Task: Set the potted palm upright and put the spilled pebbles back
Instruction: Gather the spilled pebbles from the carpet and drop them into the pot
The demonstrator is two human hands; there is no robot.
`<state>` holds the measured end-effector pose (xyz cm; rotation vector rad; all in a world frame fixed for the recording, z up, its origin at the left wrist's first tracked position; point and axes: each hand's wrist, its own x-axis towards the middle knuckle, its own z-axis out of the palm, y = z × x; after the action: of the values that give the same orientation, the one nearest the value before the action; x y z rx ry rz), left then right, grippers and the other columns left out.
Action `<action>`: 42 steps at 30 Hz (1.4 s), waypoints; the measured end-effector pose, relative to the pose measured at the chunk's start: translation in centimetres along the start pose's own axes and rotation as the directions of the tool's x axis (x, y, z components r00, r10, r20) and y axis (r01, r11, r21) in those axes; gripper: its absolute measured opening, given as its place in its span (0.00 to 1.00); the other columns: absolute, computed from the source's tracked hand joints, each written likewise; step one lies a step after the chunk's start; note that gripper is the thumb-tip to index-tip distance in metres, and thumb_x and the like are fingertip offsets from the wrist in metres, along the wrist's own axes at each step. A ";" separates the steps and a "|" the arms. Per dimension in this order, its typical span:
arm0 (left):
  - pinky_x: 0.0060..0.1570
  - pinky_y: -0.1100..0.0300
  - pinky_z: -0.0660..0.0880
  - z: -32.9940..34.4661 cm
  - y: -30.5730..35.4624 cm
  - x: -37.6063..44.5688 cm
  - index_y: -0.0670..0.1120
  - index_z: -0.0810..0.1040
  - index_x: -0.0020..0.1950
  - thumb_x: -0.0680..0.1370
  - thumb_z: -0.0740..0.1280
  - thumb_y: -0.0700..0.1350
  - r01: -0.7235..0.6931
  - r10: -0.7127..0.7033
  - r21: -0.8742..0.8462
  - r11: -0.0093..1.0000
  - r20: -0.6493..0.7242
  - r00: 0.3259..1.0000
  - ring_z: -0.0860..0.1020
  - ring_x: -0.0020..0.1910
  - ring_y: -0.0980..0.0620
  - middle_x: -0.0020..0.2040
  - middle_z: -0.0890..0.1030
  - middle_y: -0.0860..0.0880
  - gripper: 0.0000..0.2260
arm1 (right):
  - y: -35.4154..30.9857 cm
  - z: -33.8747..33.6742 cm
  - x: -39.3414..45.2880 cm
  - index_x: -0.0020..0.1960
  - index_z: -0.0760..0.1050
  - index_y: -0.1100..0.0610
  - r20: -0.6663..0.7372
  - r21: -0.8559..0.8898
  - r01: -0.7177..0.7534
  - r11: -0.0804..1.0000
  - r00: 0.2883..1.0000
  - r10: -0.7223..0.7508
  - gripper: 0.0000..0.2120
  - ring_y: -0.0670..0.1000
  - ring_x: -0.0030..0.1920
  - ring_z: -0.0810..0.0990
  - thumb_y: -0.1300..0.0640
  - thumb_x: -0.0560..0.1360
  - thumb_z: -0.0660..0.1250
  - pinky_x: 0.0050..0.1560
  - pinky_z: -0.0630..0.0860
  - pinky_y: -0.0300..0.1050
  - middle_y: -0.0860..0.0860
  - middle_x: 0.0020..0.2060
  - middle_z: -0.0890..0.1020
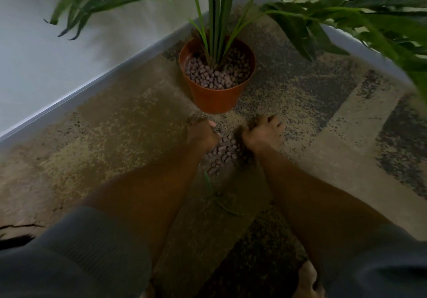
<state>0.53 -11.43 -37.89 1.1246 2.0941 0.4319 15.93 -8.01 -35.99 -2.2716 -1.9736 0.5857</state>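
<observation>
Orange pot (216, 94) stands upright beyond spilled pebbles (225, 152), flanked by left hand (203, 133) and right hand (263, 133), fingers curled into them.

Smooth matt plastic pot (216, 94), rough clay-like pebbles (217, 73), mottled coarse carpet (115, 122).

A green-fronded palm (217, 20) stands upright in a round terracotta-orange plastic pot (215, 96) topped with brown clay pebbles (217, 76). On the mottled beige-and-grey carpet (115, 124), the left hand (202, 133) and right hand (262, 133) flank a heap of spilled brown pebbles (225, 151), fingers curled down at its edges.
</observation>
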 end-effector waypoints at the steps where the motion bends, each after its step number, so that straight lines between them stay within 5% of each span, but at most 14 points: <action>1: 0.62 0.47 0.74 0.2 0.0 0.2 0.58 0.74 0.52 0.73 0.71 0.53 -0.006 0.006 0.013 1.000 0.005 1.000 0.71 0.66 0.43 0.67 0.72 0.47 0.10 | -0.1 0.0 0.4 0.73 0.63 0.53 0.020 -0.011 0.004 1.000 1.000 -0.004 0.31 0.62 0.72 0.58 0.39 0.76 0.60 0.68 0.62 0.60 0.57 0.74 0.59; 6: 0.61 0.44 0.73 0.9 0.4 0.9 0.59 0.75 0.55 0.73 0.70 0.55 -0.075 0.075 0.057 0.996 0.011 0.997 0.70 0.67 0.43 0.68 0.71 0.46 0.12 | -0.4 0.6 1.9 0.77 0.58 0.52 0.171 -0.083 -0.004 0.997 0.985 0.018 0.35 0.63 0.76 0.51 0.36 0.76 0.59 0.71 0.60 0.63 0.55 0.78 0.50; 12: 0.60 0.49 0.75 1.1 0.6 1.1 0.56 0.77 0.57 0.75 0.70 0.48 -0.127 0.127 0.045 0.991 0.004 0.992 0.74 0.60 0.47 0.62 0.72 0.47 0.11 | -0.4 1.6 1.5 0.71 0.68 0.54 0.170 -0.001 0.177 0.984 0.970 -0.174 0.23 0.61 0.73 0.58 0.46 0.79 0.61 0.67 0.68 0.57 0.55 0.74 0.59; 19: 0.54 0.58 0.74 1.1 1.4 0.5 0.49 0.80 0.53 0.77 0.67 0.46 -0.136 0.133 0.054 0.989 0.053 0.990 0.77 0.56 0.48 0.56 0.80 0.49 0.05 | -0.9 2.7 0.6 0.56 0.78 0.57 0.168 0.125 0.214 0.969 0.958 -0.233 0.13 0.60 0.65 0.70 0.56 0.74 0.64 0.64 0.70 0.46 0.57 0.63 0.70; 23: 0.54 0.56 0.74 0.9 1.4 0.1 0.51 0.79 0.53 0.77 0.66 0.48 -0.131 0.122 0.116 0.985 0.080 0.989 0.77 0.56 0.48 0.56 0.81 0.50 0.06 | -1.2 2.2 0.1 0.50 0.83 0.54 0.222 0.083 0.252 0.964 0.938 -0.265 0.11 0.56 0.62 0.74 0.53 0.71 0.65 0.62 0.71 0.44 0.56 0.63 0.77; 28: 0.57 0.54 0.76 0.9 1.9 -0.4 0.47 0.79 0.55 0.77 0.66 0.45 -0.142 0.137 0.185 0.972 0.035 0.990 0.77 0.57 0.46 0.58 0.79 0.46 0.08 | -1.8 0.1 -0.7 0.58 0.81 0.57 0.261 -0.053 0.410 0.911 0.886 -0.384 0.15 0.54 0.62 0.75 0.53 0.79 0.61 0.62 0.70 0.43 0.53 0.57 0.82; 33: 0.55 0.52 0.78 0.8 1.8 -0.6 0.45 0.81 0.53 0.77 0.66 0.46 -0.133 0.121 0.225 0.965 0.068 0.990 0.80 0.53 0.45 0.54 0.83 0.45 0.09 | -2.2 -0.2 -0.9 0.57 0.81 0.57 0.310 -0.153 0.420 0.895 0.880 -0.360 0.15 0.55 0.59 0.77 0.51 0.77 0.61 0.56 0.73 0.44 0.55 0.56 0.81; 36: 0.56 0.53 0.77 0.5 1.7 -0.8 0.43 0.81 0.54 0.77 0.66 0.44 -0.154 0.138 0.217 0.964 0.085 0.987 0.80 0.54 0.45 0.54 0.82 0.44 0.09 | -2.1 -0.1 -0.7 0.55 0.81 0.59 0.317 -0.013 0.290 0.957 0.909 -0.272 0.14 0.56 0.57 0.78 0.53 0.76 0.63 0.59 0.76 0.47 0.56 0.54 0.81; 38: 0.54 0.56 0.76 0.3 1.6 -0.7 0.43 0.82 0.53 0.77 0.65 0.43 -0.157 0.140 0.175 0.972 0.105 0.985 0.79 0.54 0.45 0.53 0.82 0.45 0.09 | -1.9 0.3 -0.2 0.56 0.80 0.62 0.333 0.248 0.068 0.966 0.931 -0.151 0.13 0.55 0.51 0.80 0.58 0.76 0.63 0.57 0.79 0.51 0.55 0.48 0.82; 40: 0.50 0.59 0.74 0.2 1.4 -0.7 0.43 0.81 0.53 0.78 0.64 0.44 -0.128 0.116 0.113 0.985 0.113 0.987 0.79 0.53 0.47 0.52 0.82 0.47 0.09 | -1.9 0.3 0.0 0.55 0.80 0.65 0.422 0.563 -0.270 0.781 0.907 0.009 0.11 0.51 0.42 0.80 0.63 0.76 0.65 0.45 0.82 0.46 0.53 0.40 0.80; 42: 0.48 0.61 0.71 -0.1 1.3 -0.9 0.45 0.81 0.54 0.78 0.63 0.44 -0.089 0.085 0.035 0.995 0.106 0.991 0.78 0.50 0.50 0.51 0.81 0.49 0.09 | -1.8 0.3 0.2 0.50 0.79 0.65 0.518 0.676 -0.455 0.580 0.853 0.066 0.06 0.48 0.38 0.77 0.67 0.74 0.66 0.33 0.80 0.38 0.52 0.39 0.78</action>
<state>1.53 -11.48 -36.68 1.2390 1.9762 0.3656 14.18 -7.58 -35.80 -1.9078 -1.0379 1.7373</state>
